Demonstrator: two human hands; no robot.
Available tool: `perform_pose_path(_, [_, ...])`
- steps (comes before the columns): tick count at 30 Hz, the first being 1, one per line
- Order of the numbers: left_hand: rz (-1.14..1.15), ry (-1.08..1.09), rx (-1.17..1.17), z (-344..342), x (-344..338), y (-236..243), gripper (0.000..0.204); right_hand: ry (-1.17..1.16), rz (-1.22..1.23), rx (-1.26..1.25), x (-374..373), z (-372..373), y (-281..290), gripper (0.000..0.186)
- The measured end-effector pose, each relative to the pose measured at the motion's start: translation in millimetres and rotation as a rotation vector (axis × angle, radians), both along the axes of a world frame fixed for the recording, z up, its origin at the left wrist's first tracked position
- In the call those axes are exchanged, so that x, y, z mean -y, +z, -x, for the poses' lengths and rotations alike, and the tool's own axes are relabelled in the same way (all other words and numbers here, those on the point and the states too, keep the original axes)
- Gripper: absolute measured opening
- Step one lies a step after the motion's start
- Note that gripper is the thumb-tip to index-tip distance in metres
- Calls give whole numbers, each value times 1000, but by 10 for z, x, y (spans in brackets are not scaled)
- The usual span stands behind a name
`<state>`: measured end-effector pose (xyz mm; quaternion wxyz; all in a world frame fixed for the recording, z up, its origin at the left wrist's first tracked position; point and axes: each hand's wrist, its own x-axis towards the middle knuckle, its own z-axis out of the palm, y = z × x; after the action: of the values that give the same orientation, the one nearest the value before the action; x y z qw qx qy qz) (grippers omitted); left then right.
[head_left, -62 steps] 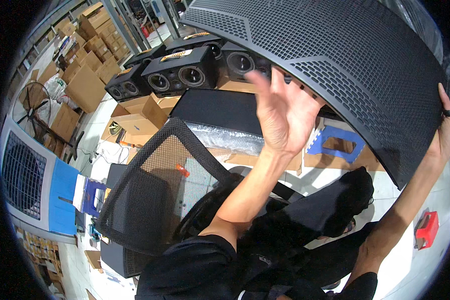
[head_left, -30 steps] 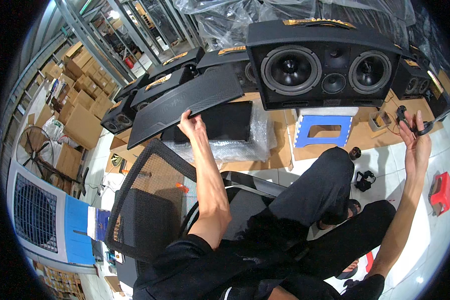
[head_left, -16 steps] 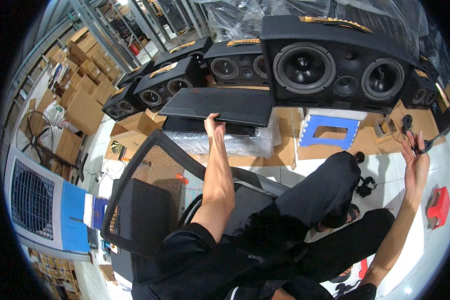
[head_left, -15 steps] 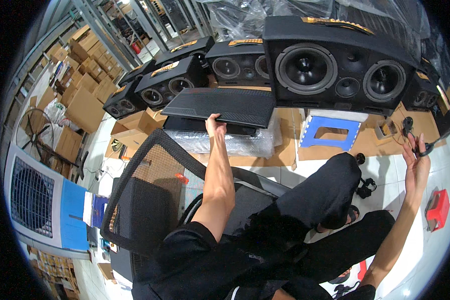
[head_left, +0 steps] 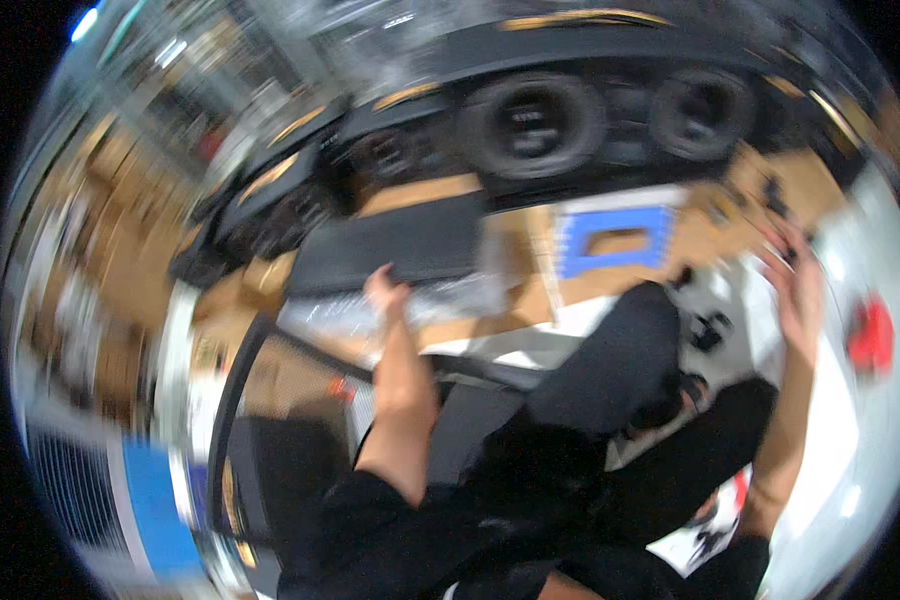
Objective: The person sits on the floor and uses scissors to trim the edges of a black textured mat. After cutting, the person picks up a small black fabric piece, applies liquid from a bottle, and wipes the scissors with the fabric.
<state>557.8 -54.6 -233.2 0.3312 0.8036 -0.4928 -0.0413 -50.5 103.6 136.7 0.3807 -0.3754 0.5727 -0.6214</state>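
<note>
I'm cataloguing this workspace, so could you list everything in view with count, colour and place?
Blurred picture, main things only:
Large speaker: one, black, upper middle
Smaller speakers: several, black, mostly left of it
Panel: at least one, black, atop the wrapped bundle
Wrapped bundle: one, clear wrap, centre left
Stool: one, blue and white, below the large speaker
Cardboard boxes: many, brown, left
Chair: one, black mesh back, lower left
Boxy unit: one, blue and grey, far lower left
Red object: one, red, right floor
Legs: two, black trousers, lower middle
Left hand: one, bare, panel's front edge
Right hand: one, bare, right; grip unclear
</note>
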Motion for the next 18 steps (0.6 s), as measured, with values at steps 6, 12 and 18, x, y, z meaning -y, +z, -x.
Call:
perform_pose_path(6, [-437,300,618,-2174,-165,547,45,-26,228,168,-340,-1,164,59])
perform_pose_path(12, [-286,372,300,-1567,-104,1123,29,-628,-255,-459,-1712,467,-401,40])
perform_pose_path(18, [504,77,75,-500,52,2089,26,-907,-667,-602,-3002,96,-1269,41])
